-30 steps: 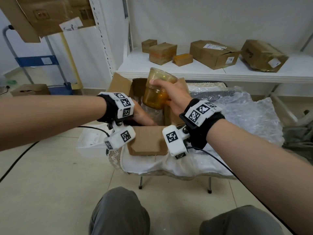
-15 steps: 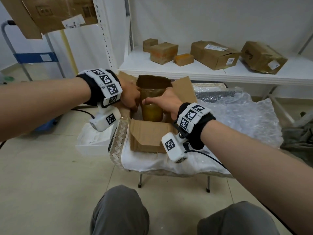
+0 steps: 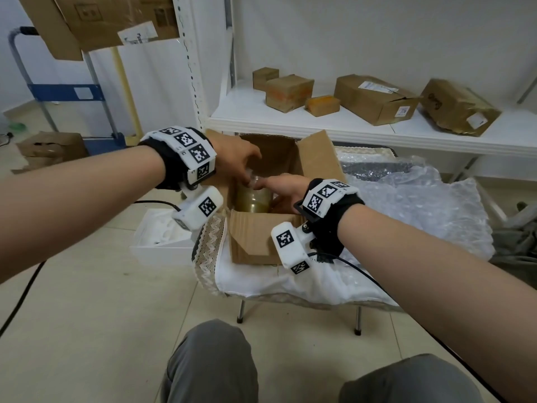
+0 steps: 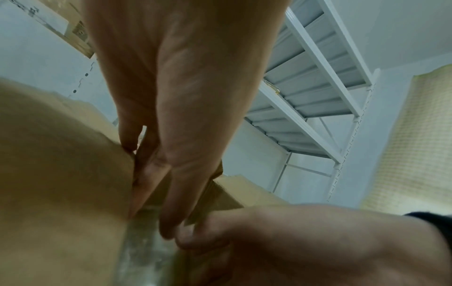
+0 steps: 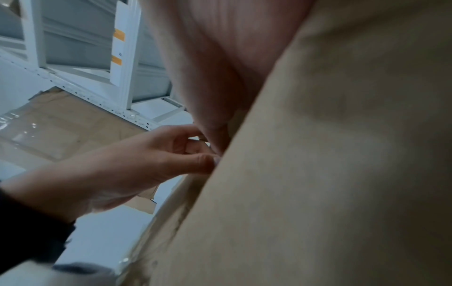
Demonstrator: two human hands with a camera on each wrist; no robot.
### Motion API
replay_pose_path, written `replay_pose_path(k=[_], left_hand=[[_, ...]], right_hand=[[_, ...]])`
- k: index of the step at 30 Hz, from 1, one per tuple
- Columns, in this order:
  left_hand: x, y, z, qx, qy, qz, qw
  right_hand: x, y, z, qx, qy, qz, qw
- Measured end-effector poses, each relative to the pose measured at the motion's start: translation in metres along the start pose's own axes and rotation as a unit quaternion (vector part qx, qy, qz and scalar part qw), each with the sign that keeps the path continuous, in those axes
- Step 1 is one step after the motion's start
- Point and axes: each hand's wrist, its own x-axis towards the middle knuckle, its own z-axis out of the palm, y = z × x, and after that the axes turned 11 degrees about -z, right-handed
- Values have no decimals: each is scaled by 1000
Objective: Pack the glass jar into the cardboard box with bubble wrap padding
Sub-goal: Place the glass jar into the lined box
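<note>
1. At far left, a blue-framed hand truck [image 3: 62, 91] stands on the tiled floor, with a crumpled cardboard carton [image 3: 49, 149] beside it.
2. A white foam tray [image 3: 161, 238] lies on the floor just left of the low desk [image 3: 261, 282], which is draped in a white cloth with a lace edge.
3. The left hand [image 3: 236, 161] reaches over the open cardboard box [image 3: 255, 242], its grip pinched on the clear bubble wrap [image 3: 253, 181] at the jar's top.
4. The amber glass jar [image 3: 253, 199] stands upright inside the box, on the desk.
5. The right hand [image 3: 283, 186] reaches into the box from the right, fingers at the jar's rim; whether its grip is clamped on the jar cannot be told.
6. A loose heap of bubble wrap sheet [image 3: 421, 207] covers the desk's right side.
7. Behind, a white shelf [image 3: 319, 123] carries several taped cartons [image 3: 374, 98].
</note>
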Motion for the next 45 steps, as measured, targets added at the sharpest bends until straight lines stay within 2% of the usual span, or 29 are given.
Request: replay_pose_path(k=[6, 12, 16, 20, 23, 25, 28, 32, 37, 41, 45], left_hand=[[-2, 9, 20, -29, -92, -3, 995], [-5, 14, 27, 24, -149, 16, 988], [-5, 16, 24, 7, -184, 36, 982], [-8, 13, 21, -2, -175, 50, 983], [-12, 9, 22, -23, -187, 51, 981], [-10, 7, 25, 11, -162, 46, 986], [-6, 6, 32, 75, -139, 36, 987], [-15, 13, 31, 80, -96, 5, 992], [-20, 7, 20, -111, -100, 24, 988], [-23, 14, -4, -152, -37, 23, 987], [-33, 35, -35, -202, 45, 47, 977]], right_hand=[[0, -5, -6, -120, 13, 0, 993], [-3, -7, 2, -183, -16, 10, 983], [-3, -6, 1, -146, -12, 15, 989], [0, -5, -3, -49, 30, 12, 998], [0, -4, 0, -20, 66, -1, 998], [0, -5, 1, -18, 76, -15, 997], [0, -10, -3, -38, 55, -27, 997], [-7, -22, -8, -32, 22, -30, 999], [-13, -27, -15, 63, 70, -83, 992], [-39, -39, -31, 207, 101, -123, 965], [-69, -45, -59, 246, 143, -171, 943]])
